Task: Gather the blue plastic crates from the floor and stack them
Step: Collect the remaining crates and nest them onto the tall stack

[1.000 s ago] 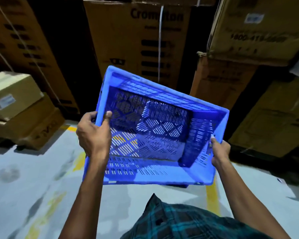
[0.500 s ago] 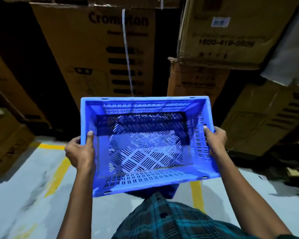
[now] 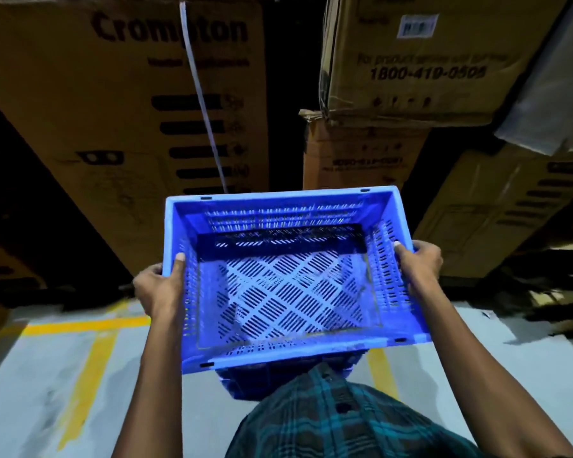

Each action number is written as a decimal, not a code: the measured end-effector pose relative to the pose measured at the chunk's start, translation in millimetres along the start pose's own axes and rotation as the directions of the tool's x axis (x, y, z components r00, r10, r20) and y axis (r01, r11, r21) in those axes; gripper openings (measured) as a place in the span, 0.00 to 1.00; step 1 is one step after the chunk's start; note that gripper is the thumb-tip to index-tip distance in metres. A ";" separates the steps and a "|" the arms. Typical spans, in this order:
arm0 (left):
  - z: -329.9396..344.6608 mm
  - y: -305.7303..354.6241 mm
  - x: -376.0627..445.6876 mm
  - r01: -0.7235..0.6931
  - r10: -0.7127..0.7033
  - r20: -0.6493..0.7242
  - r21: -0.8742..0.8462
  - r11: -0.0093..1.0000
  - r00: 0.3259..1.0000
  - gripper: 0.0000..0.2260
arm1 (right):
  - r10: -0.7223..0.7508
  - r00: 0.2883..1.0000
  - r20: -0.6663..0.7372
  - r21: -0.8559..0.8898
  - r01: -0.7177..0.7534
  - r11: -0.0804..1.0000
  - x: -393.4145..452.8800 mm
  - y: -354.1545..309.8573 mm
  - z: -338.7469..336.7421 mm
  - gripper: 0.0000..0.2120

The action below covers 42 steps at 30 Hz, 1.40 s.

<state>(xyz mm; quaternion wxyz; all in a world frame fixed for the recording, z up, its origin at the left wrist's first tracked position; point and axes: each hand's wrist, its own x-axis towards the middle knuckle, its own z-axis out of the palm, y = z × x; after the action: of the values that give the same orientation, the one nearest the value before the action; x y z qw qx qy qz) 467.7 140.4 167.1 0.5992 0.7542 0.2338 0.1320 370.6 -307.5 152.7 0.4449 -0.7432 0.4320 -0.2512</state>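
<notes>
I hold a blue plastic crate (image 3: 288, 282) level in front of my body, its open top facing me and its slotted floor showing the grey ground through it. My left hand (image 3: 161, 285) grips the crate's left rim with the thumb inside. On the right rim, my right hand (image 3: 419, 262) grips the same way. Below the held crate's near edge, a dark blue crate (image 3: 255, 381) sits on the floor, mostly hidden by the held one and my shirt.
Large cardboard boxes (image 3: 139, 104) stand stacked close ahead, with more boxes (image 3: 411, 61) to the right and a dark gap between them. The grey floor (image 3: 47, 391) carries yellow painted lines (image 3: 86, 385) on the left and a short one on the right.
The crate was tilted to the right a second ago and is now level. The view has moved closer to the boxes, and a dark blue crate has come into sight beneath the held one.
</notes>
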 end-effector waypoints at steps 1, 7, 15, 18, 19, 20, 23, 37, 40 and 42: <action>6.4 -1.3 15.6 0.021 -0.021 0.035 -0.004 1.000 0.999 0.21 | 0.021 1.000 -0.011 -0.021 -0.021 1.000 2.4 -3.0 7.4 0.19; 44.4 -22.5 101.5 0.175 -0.185 0.110 0.100 0.980 0.977 0.27 | 0.130 0.991 -0.040 -0.079 -0.133 0.988 3.9 -23.9 45.8 0.20; 75.2 -13.5 128.3 0.161 -0.197 0.182 0.191 0.968 0.963 0.15 | 0.195 0.979 -0.061 -0.114 -0.201 0.973 25.8 -43.5 80.0 0.17; 88.3 -10.7 142.4 0.133 -0.194 0.242 0.248 0.959 0.951 0.16 | 0.208 0.978 -0.023 -0.155 -0.209 0.966 42.4 -45.0 86.7 0.18; 90.8 -9.7 144.5 0.116 -0.189 0.254 0.276 0.954 0.949 0.15 | 0.213 0.977 -0.005 -0.181 -0.211 0.961 47.7 -43.3 87.9 0.17; 91.7 -9.2 145.2 0.095 -0.178 0.260 0.301 0.949 0.949 0.14 | 0.208 0.978 0.011 -0.208 -0.202 0.957 50.9 -42.7 89.4 0.17; 90.9 -5.0 140.5 0.037 -0.133 0.254 0.348 0.937 0.958 0.12 | 0.160 0.986 0.048 -0.252 -0.143 0.957 51.7 -42.3 88.7 0.15; 57.2 -24.0 115.4 -0.090 -0.077 0.302 0.503 0.859 0.950 0.16 | 0.117 0.964 0.238 -0.232 -0.061 0.971 40.3 -21.1 71.6 0.06; 53.4 -15.6 102.2 -0.144 -0.036 0.288 0.578 0.803 0.957 0.17 | 0.106 0.953 0.286 -0.194 -0.050 0.980 45.9 -11.3 74.9 0.09; 52.4 -9.9 88.8 -0.164 -0.010 0.267 0.619 0.768 0.964 0.17 | 0.059 0.949 0.309 -0.209 0.007 0.978 42.9 -9.5 71.6 0.13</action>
<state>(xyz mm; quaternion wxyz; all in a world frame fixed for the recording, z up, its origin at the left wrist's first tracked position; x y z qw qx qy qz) 566.9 143.4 137.4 0.3278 0.9316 0.1544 -0.0283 450.3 -310.6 126.3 0.4314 -0.8101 0.3894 -0.0775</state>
